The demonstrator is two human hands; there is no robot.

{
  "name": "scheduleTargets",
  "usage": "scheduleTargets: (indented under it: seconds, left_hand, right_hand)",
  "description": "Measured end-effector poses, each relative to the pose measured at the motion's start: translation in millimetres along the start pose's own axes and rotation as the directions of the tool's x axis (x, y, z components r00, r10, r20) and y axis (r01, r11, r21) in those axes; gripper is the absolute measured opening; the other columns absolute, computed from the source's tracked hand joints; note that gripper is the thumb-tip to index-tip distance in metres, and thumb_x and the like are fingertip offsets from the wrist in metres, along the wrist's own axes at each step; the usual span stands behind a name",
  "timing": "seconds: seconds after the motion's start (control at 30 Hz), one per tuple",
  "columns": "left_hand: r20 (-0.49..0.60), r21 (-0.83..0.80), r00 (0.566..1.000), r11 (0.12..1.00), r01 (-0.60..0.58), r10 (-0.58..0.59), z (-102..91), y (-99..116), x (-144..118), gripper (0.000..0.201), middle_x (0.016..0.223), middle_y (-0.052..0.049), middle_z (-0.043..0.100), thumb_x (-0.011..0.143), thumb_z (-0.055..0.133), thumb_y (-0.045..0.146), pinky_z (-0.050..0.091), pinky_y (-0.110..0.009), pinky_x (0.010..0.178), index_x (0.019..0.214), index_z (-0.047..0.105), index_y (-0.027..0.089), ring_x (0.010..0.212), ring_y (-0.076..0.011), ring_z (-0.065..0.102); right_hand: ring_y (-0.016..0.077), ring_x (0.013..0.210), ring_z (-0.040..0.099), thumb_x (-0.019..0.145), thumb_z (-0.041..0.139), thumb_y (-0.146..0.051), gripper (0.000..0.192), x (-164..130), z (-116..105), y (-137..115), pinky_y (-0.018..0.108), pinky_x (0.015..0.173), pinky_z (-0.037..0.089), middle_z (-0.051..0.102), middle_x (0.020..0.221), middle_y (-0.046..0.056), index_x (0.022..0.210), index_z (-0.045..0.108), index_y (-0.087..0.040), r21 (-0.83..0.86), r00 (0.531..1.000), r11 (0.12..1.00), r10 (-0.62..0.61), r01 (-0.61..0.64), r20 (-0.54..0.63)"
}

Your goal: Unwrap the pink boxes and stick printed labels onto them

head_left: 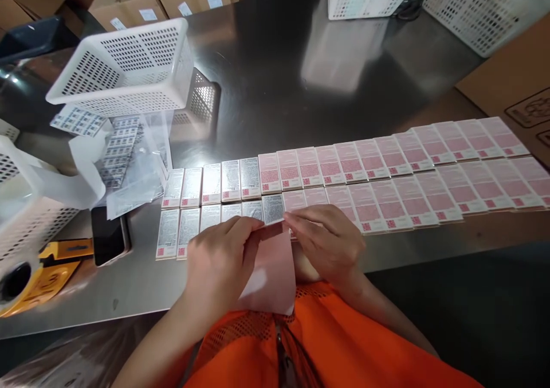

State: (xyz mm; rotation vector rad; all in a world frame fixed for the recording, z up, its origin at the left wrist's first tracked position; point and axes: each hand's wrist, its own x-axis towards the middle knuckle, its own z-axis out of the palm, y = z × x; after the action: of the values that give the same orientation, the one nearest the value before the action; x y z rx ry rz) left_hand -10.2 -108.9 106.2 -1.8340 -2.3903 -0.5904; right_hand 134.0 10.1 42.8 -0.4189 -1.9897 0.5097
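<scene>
Between my two hands hangs a thin pink sheet (272,276), its lower part reaching down to the front of my orange clothing. The fingers of my left hand (221,262) are closed on its upper left edge. At its upper right corner, the fingertips of my right hand (329,242) are pinched together. Just beyond my hands lie two long rows of small flat packs with printed labels and red square codes. Those on the left, such as one silvery grey pack (167,230), look grey; those on the right, such as one pink pack (378,204), look pink. My hands hide some of the front row.
A white perforated basket (129,104) stands at the back left, near plastic bags and printed label sheets (122,147). A phone (109,236) and a yellow tape dispenser (47,285) lie left. More baskets (369,1) and a cardboard box (511,84) border the steel table (266,73).
</scene>
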Motion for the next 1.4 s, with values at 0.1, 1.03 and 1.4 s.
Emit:
scheduleTargets:
  seconds: [0.1, 1.03, 1.4]
  left_hand:
    - [0.016, -0.021, 0.998, 0.998, 0.054, -0.054, 0.3, 1, 0, 0.012, 0.073, 0.003, 0.074, 0.085, 0.061, 0.013, 0.037, -0.027, 0.049, 0.084, 0.07, 0.021, 0.055, -0.0151, 0.064]
    - [0.285, -0.388, 0.95, 0.891, 0.236, -0.128, -2.0, -25, 13, 0.048, 0.093, -0.003, 0.073, 0.086, 0.046, 0.01, 0.053, -0.023, 0.067, 0.133, 0.056, 0.017, 0.078, -0.0137, 0.068]
    - [0.362, -0.168, 0.905, 0.939, 0.301, -0.226, 9.0, -64, 38, 0.039, 0.088, -0.002, 0.075, 0.087, 0.046, 0.017, 0.048, -0.027, 0.065, 0.12, 0.067, 0.02, 0.075, -0.0177, 0.068]
  right_hand:
    - [0.0189, 0.086, 0.071, 0.081, 0.068, -0.001, 0.04, -7, 3, 0, 0.033, 0.076, 0.06, 0.076, 0.096, 0.003, 0.111, 0.072, -0.027, -0.09, 0.998, 0.995, -0.051, 0.047, -0.037]
    - [0.0235, 0.104, 0.068, 0.08, 0.073, -0.005, 0.029, -9, 23, -2, 0.039, 0.088, 0.059, 0.073, 0.108, 0.006, 0.098, 0.071, -0.027, -0.177, 1.0, 0.984, 0.024, -0.025, -0.008]
    - [0.015, 0.108, 0.065, 0.093, 0.06, -0.016, 0.013, -1, -19, -15, 0.036, 0.105, 0.051, 0.074, 0.107, -0.003, 0.086, 0.067, -0.026, 0.089, 0.789, 0.932, -0.347, 0.352, 0.506]
